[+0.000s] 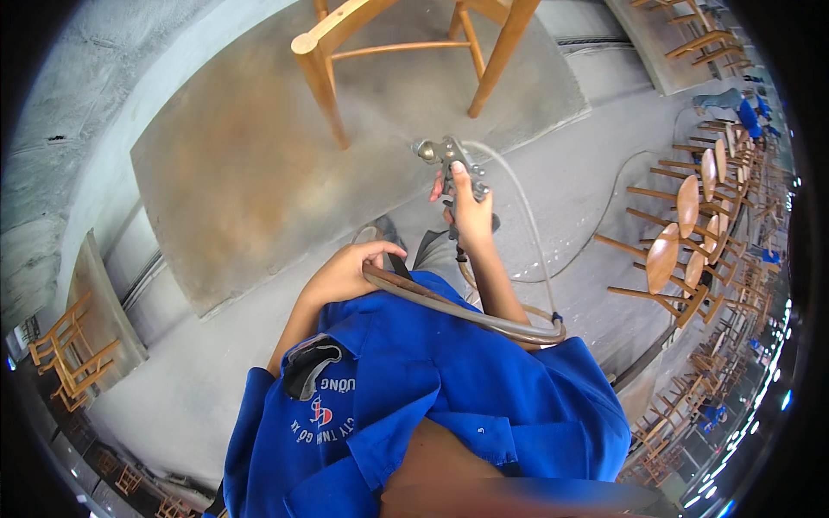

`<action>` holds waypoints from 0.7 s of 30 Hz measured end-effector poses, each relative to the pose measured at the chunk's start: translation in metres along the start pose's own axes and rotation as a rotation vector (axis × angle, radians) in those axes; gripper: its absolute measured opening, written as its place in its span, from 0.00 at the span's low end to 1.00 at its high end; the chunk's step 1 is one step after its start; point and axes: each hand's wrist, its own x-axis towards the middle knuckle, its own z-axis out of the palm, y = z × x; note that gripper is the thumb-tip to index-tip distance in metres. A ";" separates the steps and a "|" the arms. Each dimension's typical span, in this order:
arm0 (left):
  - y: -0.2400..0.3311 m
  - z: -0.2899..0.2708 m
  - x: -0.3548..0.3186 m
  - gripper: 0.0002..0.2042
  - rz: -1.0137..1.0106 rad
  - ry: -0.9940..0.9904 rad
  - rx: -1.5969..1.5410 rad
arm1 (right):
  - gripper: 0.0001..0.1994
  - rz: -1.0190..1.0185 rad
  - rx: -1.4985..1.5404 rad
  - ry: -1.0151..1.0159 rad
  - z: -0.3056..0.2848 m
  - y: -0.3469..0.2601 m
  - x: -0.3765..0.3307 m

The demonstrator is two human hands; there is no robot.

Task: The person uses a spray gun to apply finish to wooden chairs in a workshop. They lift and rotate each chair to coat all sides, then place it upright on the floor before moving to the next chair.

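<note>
My right hand [471,205] grips a metal spray gun [451,154], its nozzle toward the far left, over the edge of a large stained board. A clear hose [518,186] loops away from the gun to the right. At my waist, my left hand [347,272] is closed around a thicker hose [449,304] that runs across my front to the right. Beyond the gun, a light-brown wooden chair frame [490,69] stands on the board [250,181]; its top is cut off by the view's upper edge.
Rows of wooden chairs [686,207] stand on the right. Another wooden chair [73,350] is at the far left beside a panel. A thin hose [596,229] trails over the floor. A pale wall [112,112] curves along the left. A person in blue [748,118] is far right.
</note>
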 end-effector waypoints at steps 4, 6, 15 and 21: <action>-0.002 0.001 0.010 0.24 0.077 -0.068 0.058 | 0.20 -0.302 -0.051 -0.003 -0.009 -0.078 -0.024; -0.001 0.000 0.015 0.24 0.100 -0.064 0.116 | 0.18 -0.409 -0.117 0.077 -0.012 -0.101 -0.020; 0.016 -0.062 0.024 0.24 0.137 -0.211 0.330 | 0.18 -0.451 -0.026 0.455 -0.061 -0.086 -0.048; 0.092 -0.214 0.148 0.23 0.630 0.961 0.996 | 0.18 -0.309 -0.173 0.461 -0.062 -0.018 -0.084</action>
